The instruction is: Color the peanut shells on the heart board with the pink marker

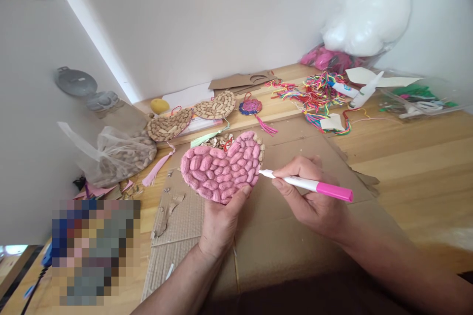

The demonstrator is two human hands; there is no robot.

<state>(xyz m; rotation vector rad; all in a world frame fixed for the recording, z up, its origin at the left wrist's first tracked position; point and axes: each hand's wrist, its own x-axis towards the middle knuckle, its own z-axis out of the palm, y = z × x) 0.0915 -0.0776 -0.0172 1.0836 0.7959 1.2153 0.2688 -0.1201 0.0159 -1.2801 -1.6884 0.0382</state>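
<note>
A heart covered in peanut shells (221, 170), mostly coloured pink, is held up by my left hand (223, 219), its thumb on the lower front edge. Some shells along the heart's right edge are still plain tan. My right hand (310, 197) grips a white marker (303, 183) with a pink end, thumb and fingers closed round the barrel. The marker's tip touches or nearly touches the heart's right edge. Beneath both hands lies a cardboard sheet (281, 236).
Behind are two tan peanut hearts (170, 125), a small round pink-and-blue ornament (250, 106), tangled coloured threads (318, 91) and a glue bottle (365, 91). A bag of peanuts (125, 157) stands left; a plastic box (421, 101) sits right.
</note>
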